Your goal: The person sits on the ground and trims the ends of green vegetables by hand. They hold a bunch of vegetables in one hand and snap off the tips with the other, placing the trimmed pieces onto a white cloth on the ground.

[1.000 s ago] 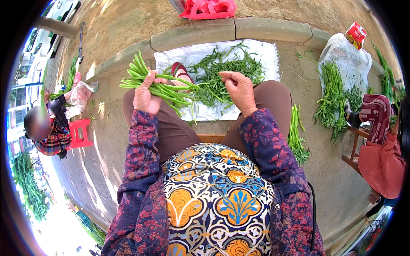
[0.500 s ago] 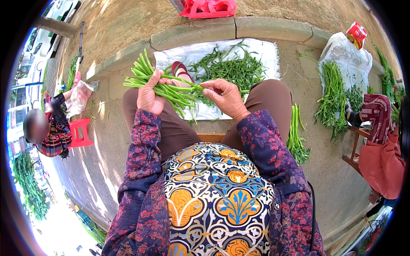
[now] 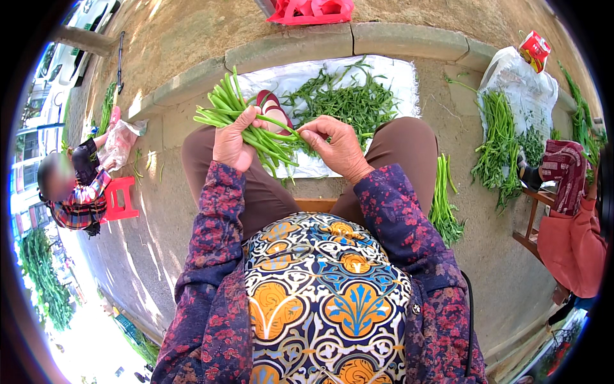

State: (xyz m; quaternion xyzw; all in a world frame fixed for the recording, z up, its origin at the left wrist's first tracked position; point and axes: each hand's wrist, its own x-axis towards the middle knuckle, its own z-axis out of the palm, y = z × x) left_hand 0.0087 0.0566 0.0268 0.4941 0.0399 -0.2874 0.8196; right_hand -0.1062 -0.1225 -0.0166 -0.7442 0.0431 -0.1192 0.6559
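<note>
My left hand (image 3: 235, 142) is wrapped round a bunch of green leafy-vegetable stems (image 3: 225, 105), held over my left knee. Their lower ends fan out toward the middle, and the tops point up and to the left. Thumb and forefinger of my right hand (image 3: 337, 146) pinch the tip of one stem that reaches across from the bunch. Beyond both hands a pile of stripped green leaves (image 3: 348, 96) lies on a white woven sheet (image 3: 259, 78). My red shoe (image 3: 272, 105) rests on the sheet's left part.
Long leafy stems (image 3: 443, 205) lie by my right knee. Farther right are more greens (image 3: 497, 137) on a white plastic sack (image 3: 517, 72) and a seated person (image 3: 572, 237). At the left another person (image 3: 73, 198) sits by a red stool (image 3: 119, 200). A stone curb (image 3: 409, 40) runs behind the sheet.
My left hand and the stems have shifted slightly right, and the bunch's tops tilt more upward. The right hand keeps its pinch nearly in place. At the left, the seated person has moved an arm.
</note>
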